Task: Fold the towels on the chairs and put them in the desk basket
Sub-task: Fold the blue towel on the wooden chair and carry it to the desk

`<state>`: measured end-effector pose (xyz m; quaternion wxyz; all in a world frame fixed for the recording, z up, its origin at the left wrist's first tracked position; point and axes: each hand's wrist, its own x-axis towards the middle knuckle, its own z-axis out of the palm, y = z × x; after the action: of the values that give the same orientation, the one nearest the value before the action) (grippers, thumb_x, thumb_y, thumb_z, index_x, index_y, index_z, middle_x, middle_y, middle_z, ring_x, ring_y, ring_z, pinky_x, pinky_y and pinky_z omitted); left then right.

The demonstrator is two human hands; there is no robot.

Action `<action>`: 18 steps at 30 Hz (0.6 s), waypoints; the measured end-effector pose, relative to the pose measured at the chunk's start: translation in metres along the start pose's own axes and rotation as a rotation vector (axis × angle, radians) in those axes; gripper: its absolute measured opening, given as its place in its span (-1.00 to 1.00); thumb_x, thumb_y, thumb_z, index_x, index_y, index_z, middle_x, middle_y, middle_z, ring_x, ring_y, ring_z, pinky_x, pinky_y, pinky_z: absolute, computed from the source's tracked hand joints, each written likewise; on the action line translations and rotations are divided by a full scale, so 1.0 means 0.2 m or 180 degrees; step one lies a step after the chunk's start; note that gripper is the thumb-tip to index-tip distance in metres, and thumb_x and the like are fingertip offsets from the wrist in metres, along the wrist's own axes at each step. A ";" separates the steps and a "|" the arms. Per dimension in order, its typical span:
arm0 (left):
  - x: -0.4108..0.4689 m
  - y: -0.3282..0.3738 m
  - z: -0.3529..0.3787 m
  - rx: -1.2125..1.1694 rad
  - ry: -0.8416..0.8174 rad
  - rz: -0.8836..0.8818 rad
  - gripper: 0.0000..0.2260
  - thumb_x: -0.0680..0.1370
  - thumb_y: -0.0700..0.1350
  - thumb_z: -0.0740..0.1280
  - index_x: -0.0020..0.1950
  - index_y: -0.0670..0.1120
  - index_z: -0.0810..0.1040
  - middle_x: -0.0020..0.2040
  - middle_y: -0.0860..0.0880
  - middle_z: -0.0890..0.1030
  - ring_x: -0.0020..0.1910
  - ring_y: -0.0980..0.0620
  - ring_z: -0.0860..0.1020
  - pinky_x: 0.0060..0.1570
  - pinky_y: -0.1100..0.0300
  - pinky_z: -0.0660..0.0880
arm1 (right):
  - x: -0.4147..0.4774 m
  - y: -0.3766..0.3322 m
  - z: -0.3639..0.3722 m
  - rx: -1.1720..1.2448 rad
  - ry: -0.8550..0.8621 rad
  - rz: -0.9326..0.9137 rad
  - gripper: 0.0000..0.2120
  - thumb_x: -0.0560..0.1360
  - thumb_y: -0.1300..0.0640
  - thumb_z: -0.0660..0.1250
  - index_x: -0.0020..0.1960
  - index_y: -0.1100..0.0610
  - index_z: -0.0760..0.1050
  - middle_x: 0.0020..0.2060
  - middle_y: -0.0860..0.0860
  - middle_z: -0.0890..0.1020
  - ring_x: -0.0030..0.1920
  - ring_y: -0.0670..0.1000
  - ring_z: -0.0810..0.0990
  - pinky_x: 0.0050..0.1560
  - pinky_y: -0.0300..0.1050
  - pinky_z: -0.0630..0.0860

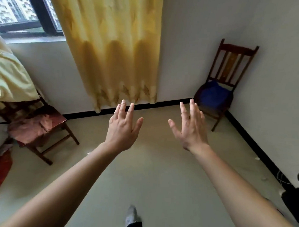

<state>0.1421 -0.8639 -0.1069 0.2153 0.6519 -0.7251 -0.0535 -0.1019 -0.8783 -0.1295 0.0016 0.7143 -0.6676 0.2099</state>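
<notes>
Head view: both bare forearms reach forward from the lower corners of the frame toward its centre. The left hand (122, 127) and right hand (191, 129) are raised side by side, apart from each other, backs to the camera, fingers straight and spread, holding nothing.

At right of centre a dark wooden chair (226, 72) stands in the room corner with a blue towel (214, 96) heaped on its seat. At left a second wooden chair (59, 124) carries a crumpled pink towel (33, 125).

A yellow curtain (111, 45) hangs at upper centre beside a window (16, 8) in the upper left. The beige floor (158, 176) meets white walls along a black baseboard (249, 138). A grey-socked foot (131, 215) shows at bottom centre.
</notes>
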 end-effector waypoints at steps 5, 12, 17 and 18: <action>0.68 0.10 0.29 -0.0160 -0.0190 0.0337 -0.40 0.64 0.20 0.06 0.60 -0.05 0.07 0.62 -0.16 -0.01 0.59 -0.12 -0.03 0.51 -0.06 0.09 | 0.51 0.29 0.17 -0.0256 0.0002 0.0291 -0.24 0.57 -0.33 -0.01 0.63 0.07 0.02 0.61 0.21 -0.04 0.60 0.20 0.00 0.57 0.18 0.03; 1.66 0.50 0.54 -0.0374 -0.0634 0.0912 -0.40 0.65 0.23 0.01 0.61 -0.01 0.01 0.62 -0.12 -0.08 0.59 -0.10 -0.09 0.51 -0.11 0.09 | 1.19 0.78 0.15 -0.0486 0.0220 0.0982 -0.24 0.56 -0.34 -0.01 0.62 0.07 0.06 0.60 0.22 0.03 0.57 0.23 0.10 0.51 0.21 0.15; 2.15 0.83 0.85 -0.0405 -0.0947 0.1192 -0.40 0.65 0.25 -0.04 0.62 0.01 -0.04 0.62 -0.10 -0.11 0.60 -0.10 -0.12 0.53 -0.14 0.05 | 1.47 1.23 0.16 -0.0651 0.0287 0.1371 -0.26 0.60 -0.32 0.01 0.63 0.07 0.01 0.60 0.23 0.02 0.58 0.23 0.09 0.50 0.19 0.15; 2.22 0.88 0.91 -0.0374 -0.1016 0.1210 -0.40 0.64 0.26 -0.04 0.62 0.03 -0.05 0.62 -0.09 -0.13 0.60 -0.10 -0.13 0.53 -0.14 0.04 | 1.51 1.30 0.17 -0.0648 0.0265 0.1453 -0.27 0.61 -0.32 0.01 0.63 0.07 -0.01 0.60 0.23 0.01 0.58 0.22 0.08 0.51 0.18 0.14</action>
<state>-0.1144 -1.3061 -0.0996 0.1418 0.4735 -0.8552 -0.1563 -0.3334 -1.2040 -0.1417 0.0536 0.5320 -0.8286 0.1658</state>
